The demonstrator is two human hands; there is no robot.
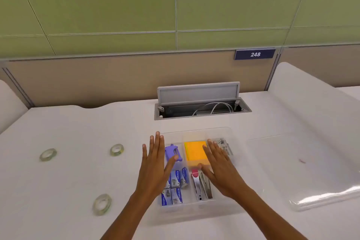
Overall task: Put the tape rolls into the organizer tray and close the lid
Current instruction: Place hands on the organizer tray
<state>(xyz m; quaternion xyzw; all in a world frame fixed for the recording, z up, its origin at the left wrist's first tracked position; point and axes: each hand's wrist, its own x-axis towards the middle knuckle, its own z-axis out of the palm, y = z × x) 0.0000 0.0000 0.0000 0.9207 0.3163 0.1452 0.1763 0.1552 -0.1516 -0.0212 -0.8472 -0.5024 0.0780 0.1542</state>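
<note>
A clear plastic organizer tray (196, 131) sits on the white desk in front of me, with its top uncovered. Its clear lid (303, 171) lies flat on the desk to the right of it. Three clear tape rolls lie on the desk to the left: one far left (48, 154), one nearer the tray (116, 149), one at the front (101, 204). My left hand (154, 163) hovers flat over the tray's left side, fingers spread, holding nothing. Over the tray's right side my right hand (220, 167) is likewise flat and spread.
The tray holds a purple tool (171, 151), orange sticky notes (194, 153), blue staple boxes (176, 195) and metal staplers (202, 187). A cable hatch (200, 109) stands with its flap raised behind the tray. A beige partition bounds the desk's far edge.
</note>
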